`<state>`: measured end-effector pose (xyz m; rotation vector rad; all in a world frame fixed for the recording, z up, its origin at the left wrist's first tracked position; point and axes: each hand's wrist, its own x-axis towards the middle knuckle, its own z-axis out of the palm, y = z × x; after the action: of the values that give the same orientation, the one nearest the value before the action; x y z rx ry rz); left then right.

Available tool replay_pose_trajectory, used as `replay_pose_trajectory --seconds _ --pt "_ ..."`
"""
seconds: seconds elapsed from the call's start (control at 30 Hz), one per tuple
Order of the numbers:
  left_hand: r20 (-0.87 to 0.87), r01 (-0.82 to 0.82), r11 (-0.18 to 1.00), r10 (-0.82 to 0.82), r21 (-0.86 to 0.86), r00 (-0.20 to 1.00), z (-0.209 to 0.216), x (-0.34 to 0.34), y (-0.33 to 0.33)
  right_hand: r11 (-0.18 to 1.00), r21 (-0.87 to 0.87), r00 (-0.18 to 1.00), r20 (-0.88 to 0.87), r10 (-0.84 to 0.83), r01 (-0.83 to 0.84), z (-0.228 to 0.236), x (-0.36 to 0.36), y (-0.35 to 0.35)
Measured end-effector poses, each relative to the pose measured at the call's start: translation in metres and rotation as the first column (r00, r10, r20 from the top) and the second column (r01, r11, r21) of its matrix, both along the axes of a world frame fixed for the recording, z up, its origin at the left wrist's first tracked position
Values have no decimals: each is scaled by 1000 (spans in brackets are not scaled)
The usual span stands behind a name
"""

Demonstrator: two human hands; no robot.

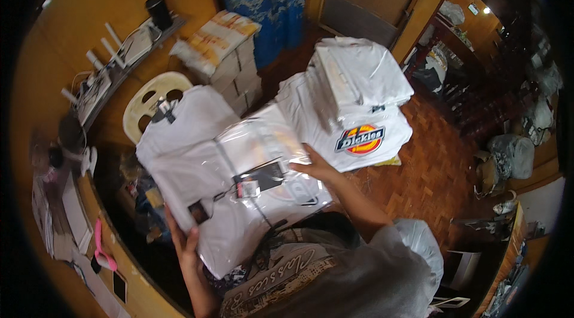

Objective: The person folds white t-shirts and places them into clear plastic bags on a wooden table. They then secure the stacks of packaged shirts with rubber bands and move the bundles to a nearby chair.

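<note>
A folded white T-shirt in a clear plastic bag (287, 192) lies tilted in front of my body, between my two hands. Through the glossy film show a black hang tag (266, 178), a white label and part of a colored print. My right hand (314, 166) grips the bag's right edge, fingers bent onto it. At the lower left edge, my left hand (184, 245) holds on with the thumb above; its fingers are partly hidden. Touching or under the bag's left side are more white shirts (191, 117), with a dark tag at their far end.
Beyond them stands a cream plastic chair (133, 111). A tall stack of white shirts (365, 72) is at the far right, above parquet flooring (412, 180). Wrapped bundles (224, 40) stand by the wall. A wooden table (146, 279) with a phone (120, 287) borders the left.
</note>
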<state>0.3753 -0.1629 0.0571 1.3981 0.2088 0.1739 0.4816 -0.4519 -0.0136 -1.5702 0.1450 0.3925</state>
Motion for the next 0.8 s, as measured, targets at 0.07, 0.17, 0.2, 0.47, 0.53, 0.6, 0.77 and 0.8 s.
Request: replay_pose_trajectory --seconds 0.07,0.17,0.2,0.47,0.53,0.6,0.77,0.8 --pt "10 238 962 -241 130 970 -13 70 -29 982 -64 984 15 -177 178 -23 18 -72" --pt "114 495 841 -526 220 843 23 165 -116 859 -4 859 8 -512 512 -17 29 -159" --pt "172 507 783 -590 360 789 32 194 -140 841 62 838 70 -540 537 -9 32 -185" --pt "307 520 563 -811 643 498 145 370 -312 532 537 563 123 -817 655 28 69 -280" --pt "481 142 652 -672 745 563 154 393 -328 453 584 492 103 -864 674 14 79 -270" --pt "541 114 707 -624 697 564 147 394 -323 410 612 480 58 -876 676 1 89 -253" --pt "297 225 584 -661 780 689 69 376 -282 117 393 158 -74 -985 912 -75 137 -221" --pt "268 242 552 -685 798 678 51 369 -269 117 427 164 -74 -984 897 -72 143 -223"
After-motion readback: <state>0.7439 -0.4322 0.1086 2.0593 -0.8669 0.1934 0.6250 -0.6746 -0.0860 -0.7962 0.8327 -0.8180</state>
